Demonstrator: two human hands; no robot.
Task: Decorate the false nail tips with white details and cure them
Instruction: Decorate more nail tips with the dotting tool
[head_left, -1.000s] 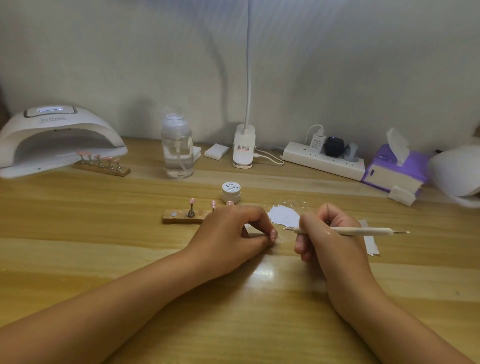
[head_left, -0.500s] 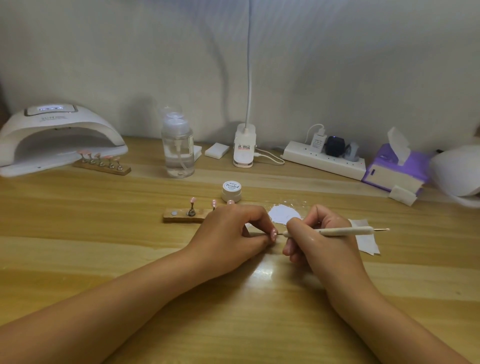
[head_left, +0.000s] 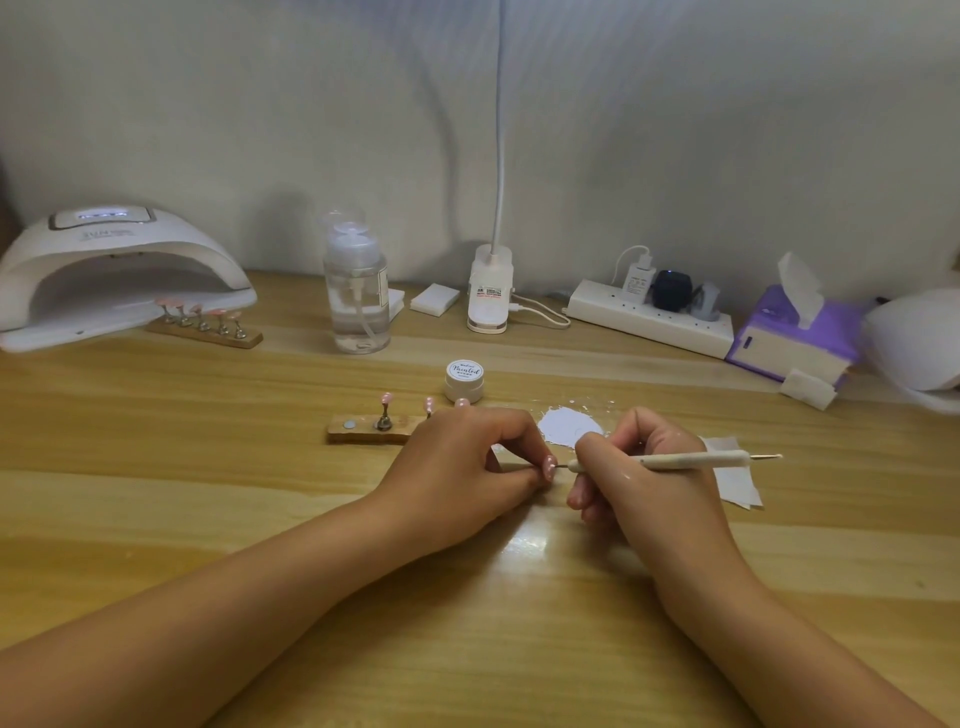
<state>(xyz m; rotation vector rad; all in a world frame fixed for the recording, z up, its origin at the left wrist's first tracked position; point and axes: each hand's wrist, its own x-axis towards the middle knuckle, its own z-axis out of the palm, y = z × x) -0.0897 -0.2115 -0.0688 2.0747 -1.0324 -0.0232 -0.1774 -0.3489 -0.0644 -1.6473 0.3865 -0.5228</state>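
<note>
Detailing step, we judge; left hand (head_left: 467, 462) pinches a pink nail tip (head_left: 549, 466) between thumb and fingers, low over the table (head_left: 208, 493), just before the wooden holder (head_left: 363, 434); right hand (head_left: 639, 467) grips the dotting pen (head_left: 685, 460) pencil-fashion, fine point at the tip's face. Next calls for small steady dabs; reload from the white patch (head_left: 569, 426); curing lamp (head_left: 104, 270) waits far left.

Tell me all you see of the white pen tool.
The pen tool is slim, with a matte white barrel and a thin metal point at each end. It lies nearly level. The right hand grips it near its left end, whose point reaches the pink nail tip held by the left hand.
</note>
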